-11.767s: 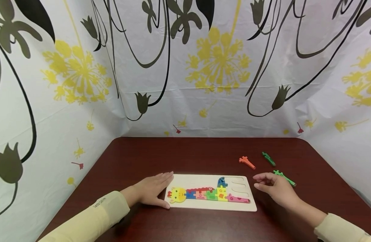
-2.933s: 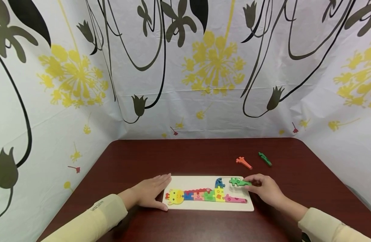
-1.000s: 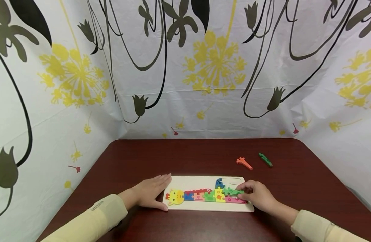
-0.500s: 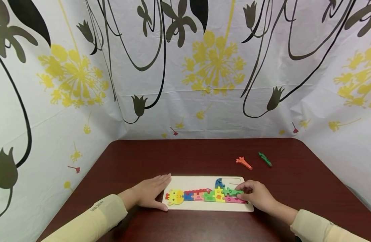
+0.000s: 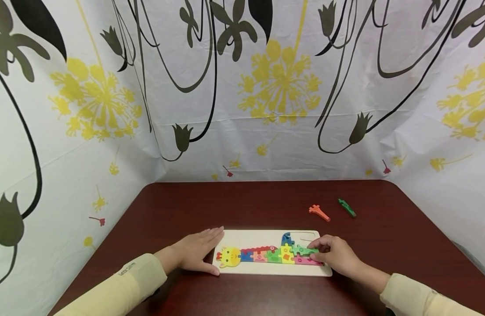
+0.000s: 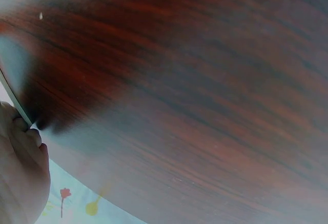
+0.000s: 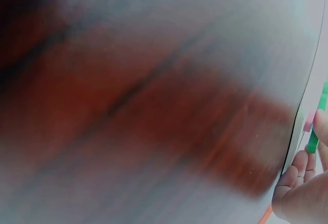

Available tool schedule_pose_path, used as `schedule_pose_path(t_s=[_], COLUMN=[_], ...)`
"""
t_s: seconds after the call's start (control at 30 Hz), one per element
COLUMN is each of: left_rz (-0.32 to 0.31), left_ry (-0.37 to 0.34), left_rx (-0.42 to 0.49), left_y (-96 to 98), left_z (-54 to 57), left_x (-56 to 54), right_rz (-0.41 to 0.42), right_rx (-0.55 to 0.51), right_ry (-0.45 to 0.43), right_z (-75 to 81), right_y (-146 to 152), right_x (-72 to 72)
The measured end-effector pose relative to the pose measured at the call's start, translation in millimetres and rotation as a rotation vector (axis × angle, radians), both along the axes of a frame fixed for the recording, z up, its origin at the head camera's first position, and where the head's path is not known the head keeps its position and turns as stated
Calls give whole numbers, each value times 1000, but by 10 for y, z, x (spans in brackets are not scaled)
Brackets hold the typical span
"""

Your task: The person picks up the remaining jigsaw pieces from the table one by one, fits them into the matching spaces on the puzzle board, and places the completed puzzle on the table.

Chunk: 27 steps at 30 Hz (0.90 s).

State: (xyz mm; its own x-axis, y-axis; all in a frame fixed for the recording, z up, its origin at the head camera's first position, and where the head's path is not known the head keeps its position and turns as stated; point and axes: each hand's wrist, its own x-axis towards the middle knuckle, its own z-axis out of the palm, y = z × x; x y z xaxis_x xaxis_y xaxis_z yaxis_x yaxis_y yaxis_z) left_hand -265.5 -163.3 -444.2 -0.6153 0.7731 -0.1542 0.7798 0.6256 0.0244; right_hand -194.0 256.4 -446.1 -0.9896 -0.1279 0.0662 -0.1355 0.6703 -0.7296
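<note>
A pale wooden puzzle board [image 5: 262,268] lies on the table, bearing a yellow giraffe head [image 5: 229,256], several coloured body pieces, a blue piece [image 5: 287,239] and a pink leg piece [image 5: 305,260]. Flat across the board's left end rests my left hand [image 5: 197,251], fingers straight; its edge shows in the left wrist view [image 6: 23,170]. My right hand [image 5: 339,256] pinches the far end of a bright green leg piece [image 5: 303,250], just above the pink leg. In the right wrist view, thumb and fingers hold this green piece [image 7: 313,138] close over the board.
Beyond the board, an orange puzzle piece [image 5: 319,213] and a dark green puzzle piece [image 5: 347,208] lie on the dark red-brown table [image 5: 226,204]. A white flowered cloth [image 5: 242,153] hangs behind the table and along both sides.
The bright green piece was on the table right of the board; my right hand carried it over the upper slots, then down beside the pink leg. During the last second both hands stayed put.
</note>
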Motion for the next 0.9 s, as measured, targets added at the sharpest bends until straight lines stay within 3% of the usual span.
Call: schedule_pose_path(t_s=[0.9], left_rz=[5], left_ry=[6], left_rx=[-13], left_y=[-2], left_z=[11], left_x=[8], right_rz=[74], right_rx=[-7], right_ry=[-16], right_z=[8], right_y=[54], right_x=[-31])
